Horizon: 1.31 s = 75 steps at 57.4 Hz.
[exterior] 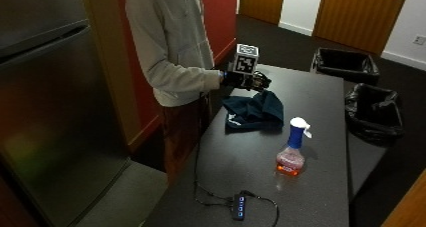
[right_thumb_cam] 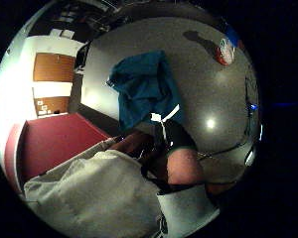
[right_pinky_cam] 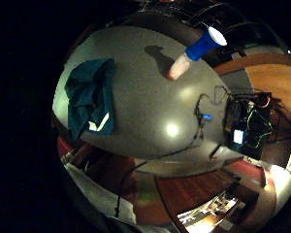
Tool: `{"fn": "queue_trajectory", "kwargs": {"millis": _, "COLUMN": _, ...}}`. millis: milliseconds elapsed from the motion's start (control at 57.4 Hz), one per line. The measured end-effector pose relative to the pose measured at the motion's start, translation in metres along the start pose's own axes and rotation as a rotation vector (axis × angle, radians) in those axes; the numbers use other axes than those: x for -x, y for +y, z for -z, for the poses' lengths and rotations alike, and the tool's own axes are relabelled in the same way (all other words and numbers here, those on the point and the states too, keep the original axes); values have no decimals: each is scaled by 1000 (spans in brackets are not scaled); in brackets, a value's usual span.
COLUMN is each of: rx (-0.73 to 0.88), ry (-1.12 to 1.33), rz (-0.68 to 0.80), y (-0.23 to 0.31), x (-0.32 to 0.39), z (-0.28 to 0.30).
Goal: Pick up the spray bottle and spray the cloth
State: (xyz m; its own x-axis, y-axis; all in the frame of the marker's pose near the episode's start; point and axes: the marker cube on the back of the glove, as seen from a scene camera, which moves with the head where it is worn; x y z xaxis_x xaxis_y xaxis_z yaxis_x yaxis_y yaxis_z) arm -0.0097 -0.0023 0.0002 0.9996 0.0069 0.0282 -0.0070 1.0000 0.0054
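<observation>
A crumpled teal cloth [exterior: 253, 112] lies on the dark table [exterior: 313, 94] in front of the person. The spray bottle [exterior: 293, 149] stands upright nearer the camera, with a blue neck, a white trigger head and pink liquid. My gloved right hand [exterior: 249, 81] hovers above the cloth's far edge, fingers relaxed, holding nothing and well apart from the bottle. Both palm views look down on the table: the cloth [right_pinky_cam: 89, 99] [right_thumb_cam: 146, 89] lies near the table's edge, and the bottle [right_pinky_cam: 194, 53] [right_thumb_cam: 226, 49] stands farther off across the table.
A small USB hub [exterior: 238, 207] with its cable lies at the table's near end. Two black bins [exterior: 343, 64] [exterior: 373, 109] stand on the floor beyond the table's far side. A steel fridge [exterior: 46, 112] stands beside the person.
</observation>
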Motion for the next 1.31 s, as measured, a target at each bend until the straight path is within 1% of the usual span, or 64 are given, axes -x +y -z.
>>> {"fn": "queue_trajectory", "kwargs": {"millis": 87, "rx": -4, "ry": 3, "rz": -13, "y": -3, "x": 13, "z": -2}}
{"fn": "queue_trajectory", "kwargs": {"millis": 331, "rx": -36, "ry": 11, "rz": 9, "y": -7, "x": 30, "z": 1}}
{"fn": "queue_trajectory", "kwargs": {"millis": 435, "rx": -54, "ry": -16, "rz": -20, "y": -9, "x": 36, "z": 3}}
{"fn": "queue_trajectory", "kwargs": {"millis": 853, "rx": -87, "ry": -56, "rz": -56, "y": 3, "x": 32, "z": -3}}
{"fn": "queue_trajectory", "kwargs": {"millis": 1044, "rx": -165, "ry": -106, "rz": -90, "y": 8, "x": 29, "z": -7}}
{"fn": "queue_trajectory", "kwargs": {"millis": 1305, "rx": -311, "ry": -177, "rz": -186, "y": 18, "x": 7, "z": -7}}
